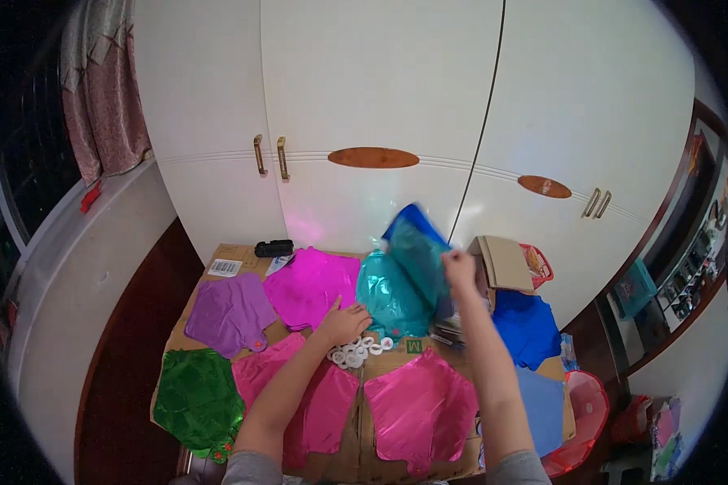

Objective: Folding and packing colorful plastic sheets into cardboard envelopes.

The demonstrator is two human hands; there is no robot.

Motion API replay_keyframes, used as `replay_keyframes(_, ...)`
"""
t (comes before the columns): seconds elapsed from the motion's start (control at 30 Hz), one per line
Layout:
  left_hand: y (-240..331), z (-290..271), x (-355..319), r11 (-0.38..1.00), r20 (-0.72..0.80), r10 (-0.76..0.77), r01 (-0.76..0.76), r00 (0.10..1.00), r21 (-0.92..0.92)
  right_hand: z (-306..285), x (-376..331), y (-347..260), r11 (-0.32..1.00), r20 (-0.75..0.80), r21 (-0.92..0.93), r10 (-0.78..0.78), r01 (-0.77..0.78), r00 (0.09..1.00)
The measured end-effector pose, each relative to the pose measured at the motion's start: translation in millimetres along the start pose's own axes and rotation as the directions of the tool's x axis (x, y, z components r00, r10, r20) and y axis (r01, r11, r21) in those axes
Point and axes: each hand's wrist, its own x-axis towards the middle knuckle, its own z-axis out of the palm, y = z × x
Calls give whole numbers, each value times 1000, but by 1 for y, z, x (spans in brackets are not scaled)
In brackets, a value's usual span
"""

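My right hand point(459, 271) is raised over the far middle of the table, closed on the edge of a blue-and-teal foil sheet point(416, 238), which looks like a flat, uninflated foil balloon and is smeared by motion. Below it lies a pile of shiny teal foil balloons point(392, 295). My left hand point(345, 323) rests with fingers stretched out at the pile's left edge, beside a magenta foil pile point(313, 283). Just under that hand is a heap of small white rings point(352, 354), partly covered by it.
Flat foil pieces in purple point(228, 314), green point(198, 396), pink point(421, 404), dark blue point(526, 327) and pale blue point(540, 408) lie around on the cardboard-covered table point(349, 444). A black case point(274, 248) and a cardboard box point(503, 263) stand at the back, before white cabinets point(380, 81). A red basket point(586, 416) is at right.
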Motion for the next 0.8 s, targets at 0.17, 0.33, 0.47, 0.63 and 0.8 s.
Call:
replay_keyframes(0.17,4,-4,-3,999,24,-24,23,999,39,-68,52,-63,987,-367,11,-145,160,919)
replay_keyframes(0.33,-3,1,-5,997,17,-31,30,999,66,-61,21,-159,859,-298,-299,-497,415,815)
replay_keyframes(0.47,4,-10,-6,996,93,-66,60,993,66,-37,6,-208,788,-315,-326,-611,522,726)
replay_keyframes(0.63,3,2,-3,997,-12,0,1,1000,80,-54,30,-249,748,-342,-383,-660,542,669)
replay_keyframes(0.8,0,6,-7,996,-97,22,-13,995,93,-65,34,-270,675,-239,-485,-713,556,659)
